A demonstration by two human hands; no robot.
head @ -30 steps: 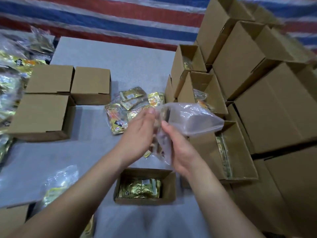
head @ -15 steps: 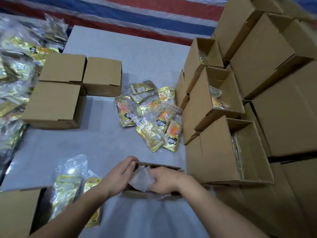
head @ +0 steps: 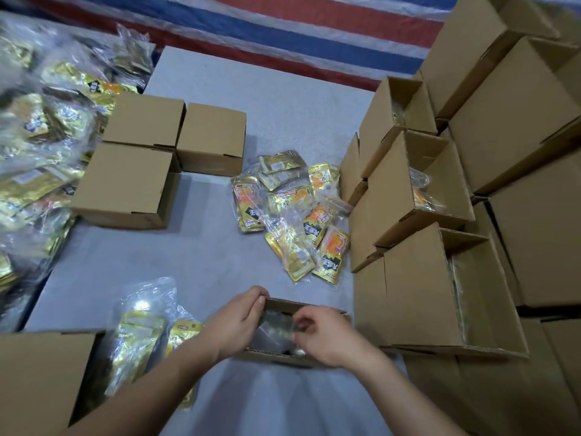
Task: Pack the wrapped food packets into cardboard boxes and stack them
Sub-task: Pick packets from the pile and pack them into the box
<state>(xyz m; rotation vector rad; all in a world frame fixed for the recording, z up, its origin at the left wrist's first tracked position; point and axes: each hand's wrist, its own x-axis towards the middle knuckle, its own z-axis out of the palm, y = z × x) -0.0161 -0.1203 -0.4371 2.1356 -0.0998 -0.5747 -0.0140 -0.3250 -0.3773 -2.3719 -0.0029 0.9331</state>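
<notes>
- Grey cloth covers the table (head: 283, 114), with a red, white and blue striped sheet (head: 283, 29) beyond its far edge.
- Directly under both hands sits a small open box (head: 298, 305); its long axis runs left to right, from one hand across to the other.
- At the box's far left corner, the left hand (head: 234, 322) has its fingertips curled over the rim.
- Over the box's right half, the right hand (head: 323, 333) has its fingers bent and pinches a clear-wrapped packet (head: 275, 328) that lies down inside the box, between the two hands.
- Judging by this, the packet is being tucked flat; the right hand is the nearer one to press it home, while the left steadies the box.
- Ahead of the hands and slightly right lies a loose heap of gold packets (head: 289, 215), well apart from the box; the right hand looks the nearer for the next pick.
- Right of the right hand, stacked open cartons (head: 421, 278) stand on their sides, some holding packets.
- Just left of the left forearm lie bagged gold packets (head: 141, 328); three closed boxes (head: 157, 158) stand further ahead on the left.
</notes>
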